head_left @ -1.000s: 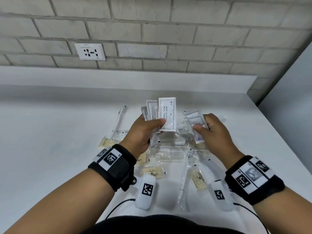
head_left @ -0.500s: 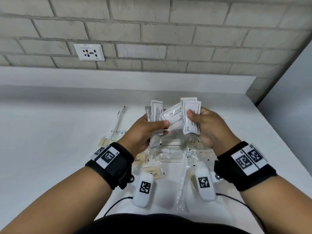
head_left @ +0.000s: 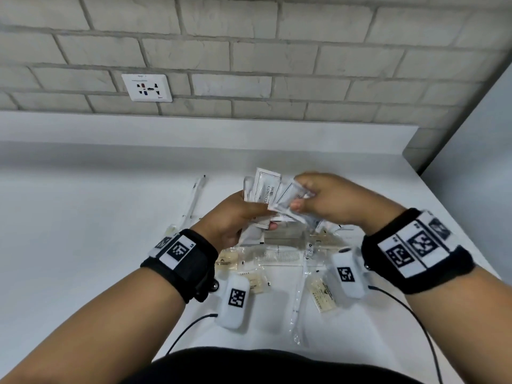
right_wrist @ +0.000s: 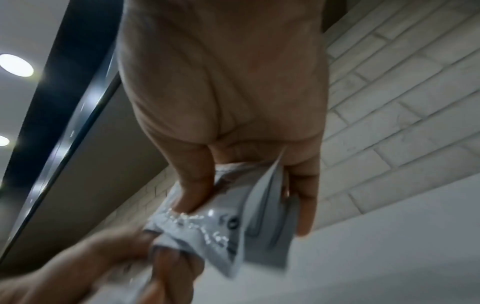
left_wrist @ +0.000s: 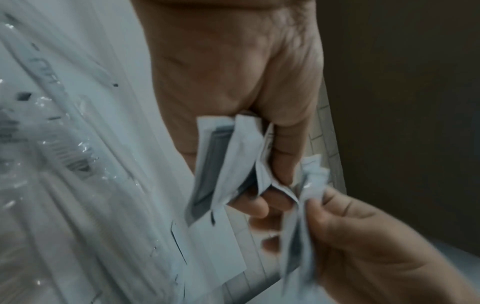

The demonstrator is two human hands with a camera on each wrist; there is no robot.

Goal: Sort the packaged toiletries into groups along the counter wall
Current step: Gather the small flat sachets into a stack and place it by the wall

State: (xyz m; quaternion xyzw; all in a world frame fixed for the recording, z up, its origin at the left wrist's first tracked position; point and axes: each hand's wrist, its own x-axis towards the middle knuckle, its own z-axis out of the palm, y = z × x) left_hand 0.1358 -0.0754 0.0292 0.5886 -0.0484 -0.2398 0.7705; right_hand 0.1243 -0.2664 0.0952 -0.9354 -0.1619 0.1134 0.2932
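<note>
Both hands are raised above the white counter (head_left: 83, 231), close together. My left hand (head_left: 243, 214) grips a fan of white printed sachets (head_left: 266, 187), seen from below as folded packets (left_wrist: 223, 160). My right hand (head_left: 302, 200) pinches further white sachets (head_left: 288, 200) between thumb and fingers, pressed against the left hand's bunch; they show in the right wrist view as a crumpled bundle (right_wrist: 233, 222). Under the hands lies a pile of clear-wrapped toiletries: a comb (head_left: 279, 256), beige soap packets (head_left: 322, 296), and a long wrapped toothbrush (head_left: 299, 297).
Another wrapped toothbrush (head_left: 194, 198) lies left of the pile. A low white ledge (head_left: 194, 128) runs under the grey brick wall, which carries a socket plate (head_left: 146, 87). A side wall (head_left: 471, 148) closes the counter on the right. Black cables (head_left: 188, 328) trail near the front edge.
My right hand has brought its sachets from the right side up against the left hand's bunch, and the sachets have tilted and overlapped. The left hand has stayed roughly in place.
</note>
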